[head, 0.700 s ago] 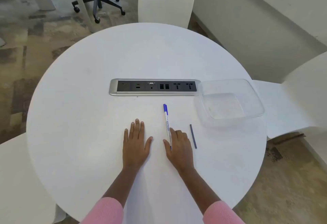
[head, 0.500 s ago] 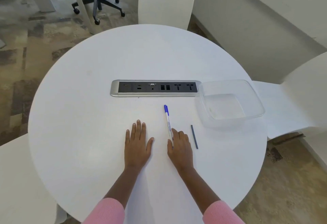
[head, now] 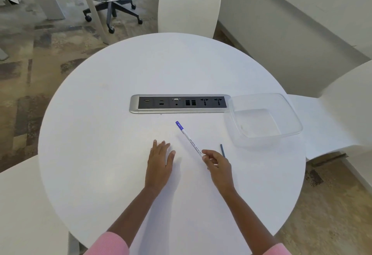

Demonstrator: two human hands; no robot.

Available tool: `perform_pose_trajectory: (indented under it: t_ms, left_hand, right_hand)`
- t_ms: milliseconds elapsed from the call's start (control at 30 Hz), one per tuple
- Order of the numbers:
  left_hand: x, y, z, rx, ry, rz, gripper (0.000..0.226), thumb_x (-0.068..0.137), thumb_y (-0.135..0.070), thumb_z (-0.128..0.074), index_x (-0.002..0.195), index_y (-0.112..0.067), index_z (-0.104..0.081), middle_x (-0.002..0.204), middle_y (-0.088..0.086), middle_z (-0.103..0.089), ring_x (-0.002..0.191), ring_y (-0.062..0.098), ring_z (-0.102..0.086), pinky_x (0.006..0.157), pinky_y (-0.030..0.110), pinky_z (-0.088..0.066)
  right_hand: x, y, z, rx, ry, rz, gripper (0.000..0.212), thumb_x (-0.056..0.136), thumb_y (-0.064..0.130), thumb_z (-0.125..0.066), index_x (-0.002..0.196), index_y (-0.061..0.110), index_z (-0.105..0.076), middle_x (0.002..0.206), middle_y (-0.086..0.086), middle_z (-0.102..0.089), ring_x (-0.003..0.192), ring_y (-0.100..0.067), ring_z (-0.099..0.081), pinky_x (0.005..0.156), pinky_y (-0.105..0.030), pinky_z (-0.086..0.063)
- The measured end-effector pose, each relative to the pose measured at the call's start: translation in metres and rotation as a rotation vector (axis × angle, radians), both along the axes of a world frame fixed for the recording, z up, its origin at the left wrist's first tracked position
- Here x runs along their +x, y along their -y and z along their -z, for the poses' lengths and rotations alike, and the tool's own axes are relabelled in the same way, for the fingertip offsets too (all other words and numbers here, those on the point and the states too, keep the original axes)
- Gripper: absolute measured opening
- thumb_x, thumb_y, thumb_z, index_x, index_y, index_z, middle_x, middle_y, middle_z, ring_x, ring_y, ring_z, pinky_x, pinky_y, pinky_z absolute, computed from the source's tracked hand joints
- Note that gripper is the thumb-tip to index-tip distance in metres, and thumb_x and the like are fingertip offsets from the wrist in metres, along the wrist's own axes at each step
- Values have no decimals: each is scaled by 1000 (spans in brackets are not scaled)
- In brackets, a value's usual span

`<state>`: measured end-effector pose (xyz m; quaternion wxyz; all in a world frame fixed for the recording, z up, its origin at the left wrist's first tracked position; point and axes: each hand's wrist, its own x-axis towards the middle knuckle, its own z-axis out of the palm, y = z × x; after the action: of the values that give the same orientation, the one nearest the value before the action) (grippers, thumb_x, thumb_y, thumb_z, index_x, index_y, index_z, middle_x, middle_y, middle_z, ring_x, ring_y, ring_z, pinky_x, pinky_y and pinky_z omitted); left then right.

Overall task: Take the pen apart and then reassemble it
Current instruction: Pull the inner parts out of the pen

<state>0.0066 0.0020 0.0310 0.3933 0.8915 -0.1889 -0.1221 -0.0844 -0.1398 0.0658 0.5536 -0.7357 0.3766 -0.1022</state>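
A white pen (head: 190,140) with a blue cap points up and to the left, its near end pinched between the thumb and fingers of my right hand (head: 218,166). The pen looks lifted off the round white table (head: 104,154). My left hand (head: 160,161) lies flat on the table, palm down with straight fingers, to the left of the pen. A thin dark stick-like part (head: 222,150) lies on the table just right of my right hand, its near end hidden behind the fingers.
A silver socket strip (head: 179,103) is set into the table's middle. A clear plastic container (head: 261,119) stands at the right, next to the strip. White chairs stand at the far side, the right and the near left; an office chair base is beyond.
My right hand, which rested flat over the pen's near end, now pinches it and has raised it; the pen has swung so its cap points further left. My left hand stays flat.
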Motion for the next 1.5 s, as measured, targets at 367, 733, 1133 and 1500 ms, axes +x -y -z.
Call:
perform_pose_trajectory:
  t_ms: [367, 733, 1133, 1500]
  left_hand:
    - [-3, 11, -45, -910, -1011, -445, 9, 91, -9, -52, 93, -6, -61, 88, 9, -67, 75, 15, -68, 66, 21, -57]
    - [-10, 8, -49, -1109, -1159, -682, 11, 91, -3, -51, 83, -1, -58, 62, 6, -72, 59, 12, -70, 62, 23, -58]
    - [-27, 19, -61, -1156, -1168, -710, 7, 90, -4, -52, 86, -2, -58, 65, 7, -72, 60, 14, -71, 60, 24, -59]
    - [-49, 46, -78, -1058, -1128, -545, 10, 89, -2, -52, 89, -2, -62, 69, 6, -74, 64, 15, -71, 62, 20, -58]
  right_hand:
    - [-7, -8, -16, 9, 104, -79, 21, 82, 1, -59, 87, 19, -67, 90, 0, -67, 76, 9, -59, 67, -2, -43]
    - [-22, 2, -23, 83, 153, 11, 24, 82, -1, -58, 93, 18, -65, 87, -1, -68, 72, 11, -60, 65, -1, -44]
    - [-20, 12, -35, -27, 174, -48, 24, 81, -2, -59, 81, 20, -66, 81, 10, -65, 72, 8, -59, 68, -5, -45]
    - [-20, 10, -42, -258, 153, -275, 11, 85, 6, -58, 88, 13, -67, 84, 3, -65, 84, 3, -55, 72, -5, -40]
